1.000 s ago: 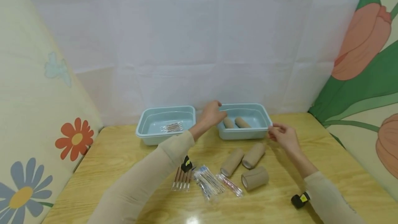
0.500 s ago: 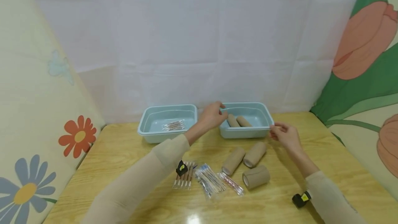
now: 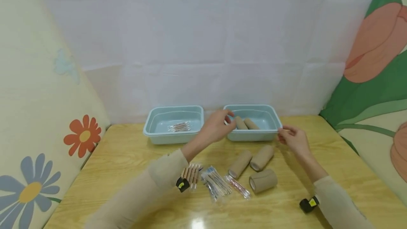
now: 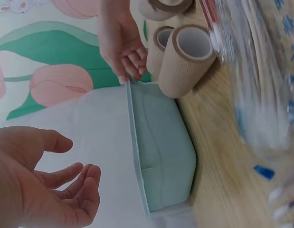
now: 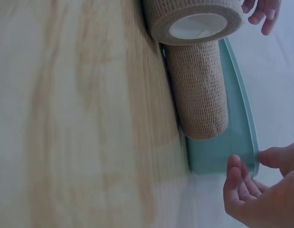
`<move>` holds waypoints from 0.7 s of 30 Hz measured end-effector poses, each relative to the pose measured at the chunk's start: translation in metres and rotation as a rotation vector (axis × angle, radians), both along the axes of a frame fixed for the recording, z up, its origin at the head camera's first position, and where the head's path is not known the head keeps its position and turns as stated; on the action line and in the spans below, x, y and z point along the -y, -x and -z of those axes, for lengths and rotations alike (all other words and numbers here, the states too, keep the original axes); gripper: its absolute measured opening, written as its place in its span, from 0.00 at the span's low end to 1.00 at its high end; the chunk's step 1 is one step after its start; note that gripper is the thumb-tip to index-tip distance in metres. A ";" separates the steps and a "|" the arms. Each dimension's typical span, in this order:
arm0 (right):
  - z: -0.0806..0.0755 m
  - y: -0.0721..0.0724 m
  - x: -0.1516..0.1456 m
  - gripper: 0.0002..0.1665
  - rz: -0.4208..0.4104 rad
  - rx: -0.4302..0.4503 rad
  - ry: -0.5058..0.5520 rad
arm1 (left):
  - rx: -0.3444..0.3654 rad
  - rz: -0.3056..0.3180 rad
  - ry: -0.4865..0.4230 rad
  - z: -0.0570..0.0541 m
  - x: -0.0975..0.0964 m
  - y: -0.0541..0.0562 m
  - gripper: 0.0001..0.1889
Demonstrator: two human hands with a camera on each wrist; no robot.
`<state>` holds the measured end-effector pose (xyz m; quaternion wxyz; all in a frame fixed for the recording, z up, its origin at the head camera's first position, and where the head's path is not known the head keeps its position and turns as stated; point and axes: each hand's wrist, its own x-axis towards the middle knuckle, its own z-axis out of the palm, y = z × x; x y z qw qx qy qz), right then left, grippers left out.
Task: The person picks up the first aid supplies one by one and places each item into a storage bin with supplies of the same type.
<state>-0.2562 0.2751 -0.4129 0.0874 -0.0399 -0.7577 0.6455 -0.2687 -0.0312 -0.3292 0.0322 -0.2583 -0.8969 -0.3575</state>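
My right hand [image 3: 295,139] pinches the near right corner of the right light-blue plastic basket [image 3: 252,136]; the right wrist view shows its thumb [image 5: 275,156] at the rim. Over the basket's left end is my left hand [image 3: 216,126], fingers loosely bent. Nothing lies between its thumb and fingers [image 4: 75,194] in the left wrist view. Two tan bandage rolls [image 3: 251,123] lie side by side inside that basket. In front of it, three more tan bandage rolls [image 3: 263,181] rest on the table, their crinkled wrap and white cores showing in the wrist views.
A second blue basket [image 3: 173,139] stands to the left, holding a packet of swabs [image 3: 180,127]. On the wooden table [image 3: 114,165] lie brown-stick swabs [image 3: 194,172], clear-wrapped swabs [image 3: 217,181] and a reddish packet [image 3: 238,187]. A white sheet [image 3: 178,45] hangs behind the baskets.
My left hand has drawn back toward me at the basket's left end. The left bandage roll inside shows more and sits closer to the other. My right hand stays at the corner.
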 end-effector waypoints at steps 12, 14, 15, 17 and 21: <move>-0.003 -0.002 -0.001 0.30 0.022 0.010 0.010 | -0.005 0.103 -0.030 0.012 -0.009 -0.020 0.16; -0.004 -0.001 -0.003 0.30 0.025 0.006 0.012 | -0.003 0.108 -0.026 0.014 -0.011 -0.022 0.17; -0.004 0.000 -0.003 0.30 0.024 0.004 0.012 | 0.004 0.109 -0.021 0.015 -0.011 -0.022 0.17; -0.004 0.002 -0.004 0.31 0.021 0.001 0.012 | 0.025 0.114 -0.017 0.018 -0.013 -0.024 0.18; -0.002 0.001 -0.006 0.30 0.028 0.001 0.012 | 0.069 0.139 -0.049 0.025 -0.016 -0.027 0.18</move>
